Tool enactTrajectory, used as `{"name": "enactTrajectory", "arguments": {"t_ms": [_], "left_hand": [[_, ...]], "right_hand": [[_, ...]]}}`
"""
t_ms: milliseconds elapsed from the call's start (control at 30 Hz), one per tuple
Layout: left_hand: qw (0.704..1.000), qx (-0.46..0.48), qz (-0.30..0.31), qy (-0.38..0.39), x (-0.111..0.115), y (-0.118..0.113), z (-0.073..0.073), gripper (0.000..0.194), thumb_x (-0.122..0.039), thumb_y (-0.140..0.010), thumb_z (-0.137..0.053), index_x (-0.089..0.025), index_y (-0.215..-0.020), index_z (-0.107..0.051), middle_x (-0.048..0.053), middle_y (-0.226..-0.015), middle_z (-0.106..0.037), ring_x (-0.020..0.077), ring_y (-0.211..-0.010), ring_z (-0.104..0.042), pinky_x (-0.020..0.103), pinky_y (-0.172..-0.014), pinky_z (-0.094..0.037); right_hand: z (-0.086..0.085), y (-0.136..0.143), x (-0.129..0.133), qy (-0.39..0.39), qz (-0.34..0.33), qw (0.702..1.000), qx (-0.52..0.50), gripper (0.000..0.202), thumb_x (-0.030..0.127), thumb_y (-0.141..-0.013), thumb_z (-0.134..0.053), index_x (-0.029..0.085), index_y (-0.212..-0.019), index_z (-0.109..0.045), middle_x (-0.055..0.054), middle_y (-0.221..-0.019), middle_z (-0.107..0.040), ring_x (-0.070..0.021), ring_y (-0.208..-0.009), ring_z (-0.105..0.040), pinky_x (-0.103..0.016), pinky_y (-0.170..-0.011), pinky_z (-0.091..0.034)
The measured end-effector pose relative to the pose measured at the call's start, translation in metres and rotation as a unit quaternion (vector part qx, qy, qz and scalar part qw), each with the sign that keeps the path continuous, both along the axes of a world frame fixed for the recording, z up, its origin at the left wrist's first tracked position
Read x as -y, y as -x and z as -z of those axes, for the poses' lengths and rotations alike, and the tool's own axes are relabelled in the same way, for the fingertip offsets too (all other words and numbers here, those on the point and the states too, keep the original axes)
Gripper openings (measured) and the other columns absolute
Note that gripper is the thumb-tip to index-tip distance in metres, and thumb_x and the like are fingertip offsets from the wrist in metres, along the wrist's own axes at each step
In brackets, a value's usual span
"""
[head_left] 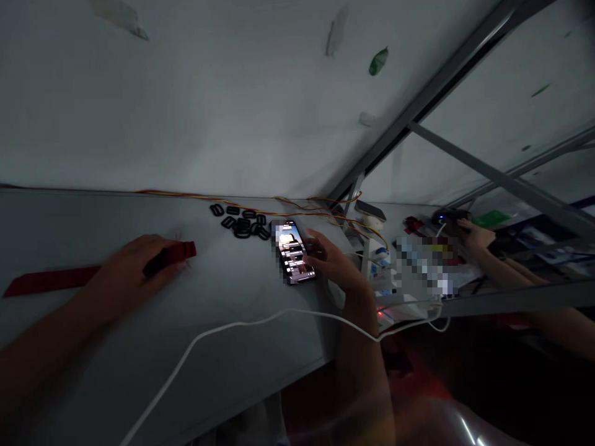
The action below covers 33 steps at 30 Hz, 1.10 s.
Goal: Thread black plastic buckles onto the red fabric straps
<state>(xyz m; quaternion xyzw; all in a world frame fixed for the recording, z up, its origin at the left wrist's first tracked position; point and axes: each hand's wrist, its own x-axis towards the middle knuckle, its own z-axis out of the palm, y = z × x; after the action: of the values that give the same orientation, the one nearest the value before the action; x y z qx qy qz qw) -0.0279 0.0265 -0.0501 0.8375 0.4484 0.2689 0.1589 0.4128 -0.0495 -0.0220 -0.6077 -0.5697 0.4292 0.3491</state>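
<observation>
At the left, my left hand [134,266] is closed round a red strap [56,280]; one end sticks out past the fingertips and a long flat length trails left on the grey table [223,365]. My right hand [334,263] is at the right edge of a lit phone [295,251], its fingers apart and a fingertip over the screen. The phone lies on the table. Just left of it is a loose group of several black buckles [243,224].
A white cable [242,323] crosses the table in front of both hands. Thin coloured wires [186,195] run along the wall. Power strips [383,272] stand at the right by a metal frame [465,152]. Beyond it, another person's hand [478,236] touches a dark device.
</observation>
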Motion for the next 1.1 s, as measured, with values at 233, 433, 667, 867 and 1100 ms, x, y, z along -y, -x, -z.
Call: {"name": "enactTrajectory", "arguments": {"t_ms": [233, 433, 667, 867, 1100], "left_hand": [[0.997, -0.010, -0.041, 0.065, 0.004, -0.004, -0.015, 0.062, -0.070, -0.091, -0.046, -0.020, -0.118, -0.069, 0.009, -0.108, -0.073, 0.0275, -0.093, -0.068, 0.040, -0.091, -0.056], [0.993, -0.011, -0.060, 0.101, 0.006, -0.004, -0.019, 0.065, -0.072, -0.089, -0.045, -0.020, -0.118, -0.069, 0.010, -0.109, -0.076, 0.0298, -0.095, -0.071, 0.040, -0.091, -0.056], [0.987, -0.005, -0.083, 0.140, 0.005, -0.006, -0.020, 0.074, -0.078, -0.089, -0.034, -0.021, -0.121, -0.070, 0.012, -0.123, -0.076, 0.0335, -0.111, -0.072, 0.043, -0.097, -0.056], [0.987, -0.005, -0.085, 0.135, 0.003, -0.004, -0.020, 0.070, -0.073, -0.095, -0.025, -0.022, -0.105, -0.071, 0.012, -0.119, -0.077, 0.0330, -0.114, -0.072, 0.043, -0.103, -0.055], [0.987, 0.000, -0.081, 0.138, 0.001, -0.005, -0.021, 0.071, -0.074, -0.094, -0.024, -0.023, -0.102, -0.072, 0.011, -0.122, -0.077, 0.0330, -0.115, -0.072, 0.044, -0.104, -0.056]], "right_hand": [[0.005, 0.004, -0.007, -0.035, 0.085, 0.993, 0.072, 0.064, 0.041, -0.086, -0.073, 0.023, -0.144, -0.055, -0.015, -0.131, -0.070, -0.0278, -0.108, -0.071, -0.052, -0.097, -0.060], [0.002, 0.007, -0.008, -0.047, 0.092, 0.991, 0.086, 0.059, 0.042, -0.086, -0.074, 0.022, -0.139, -0.059, -0.015, -0.127, -0.072, -0.0267, -0.107, -0.073, -0.049, -0.095, -0.062], [0.002, 0.008, -0.006, -0.039, 0.058, 0.995, 0.069, 0.060, 0.042, -0.085, -0.076, 0.022, -0.140, -0.059, -0.014, -0.129, -0.072, -0.0253, -0.107, -0.073, -0.043, -0.092, -0.063], [0.000, 0.008, -0.004, -0.034, 0.044, 0.994, 0.090, 0.064, 0.039, -0.085, -0.076, 0.021, -0.144, -0.057, -0.014, -0.131, -0.071, -0.0263, -0.109, -0.072, -0.049, -0.099, -0.061], [-0.003, 0.010, -0.005, -0.042, 0.051, 0.994, 0.088, 0.058, 0.039, -0.086, -0.075, 0.024, -0.140, -0.059, -0.014, -0.131, -0.070, -0.0267, -0.105, -0.072, -0.048, -0.092, -0.064]]}}
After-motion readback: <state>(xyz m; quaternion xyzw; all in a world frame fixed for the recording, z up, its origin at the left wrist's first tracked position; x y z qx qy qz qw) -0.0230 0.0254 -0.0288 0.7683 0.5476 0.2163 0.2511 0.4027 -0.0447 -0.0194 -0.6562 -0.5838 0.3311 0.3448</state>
